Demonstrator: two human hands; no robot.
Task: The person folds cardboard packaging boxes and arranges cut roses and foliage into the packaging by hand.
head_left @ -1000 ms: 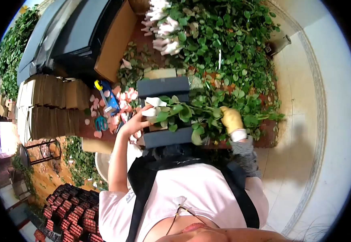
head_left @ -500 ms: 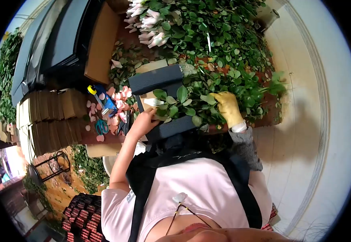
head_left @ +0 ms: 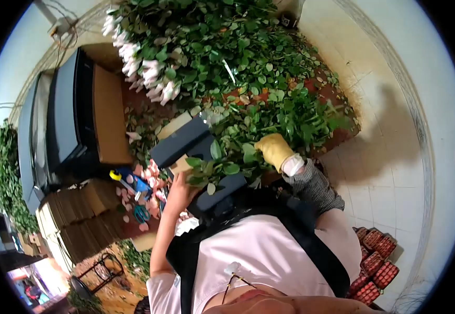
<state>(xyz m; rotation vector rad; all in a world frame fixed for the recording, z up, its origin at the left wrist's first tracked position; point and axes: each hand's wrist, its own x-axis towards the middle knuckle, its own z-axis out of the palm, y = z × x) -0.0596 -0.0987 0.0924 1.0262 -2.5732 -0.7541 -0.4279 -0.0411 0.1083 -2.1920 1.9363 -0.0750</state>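
Note:
My left hand [head_left: 182,192] is bare, its fingers bent at the near side of a dark box [head_left: 178,141], beside a tan cardboard piece [head_left: 180,165]. Leaves partly hide the fingertips and whatever they hold. Leafy green stems [head_left: 232,157] lie across the box and run right to my right hand [head_left: 273,150], in a yellow glove. Its fingers are closed round the stems. No flower head shows between my hands.
Beyond my hands lie piled leafy stems [head_left: 259,57] with white-wrapped heads [head_left: 149,73]. To the left are large dark boxes [head_left: 65,110], stacked cardboard [head_left: 83,209], a yellow-and-blue tape dispenser [head_left: 128,180], teal scissors [head_left: 141,213] and pink petals [head_left: 154,175].
The whole view has turned and shifted. The white-wrapped flower head by my left hand has gone out of sight, and that hand has moved down against the box. My right hand keeps hold of the stems.

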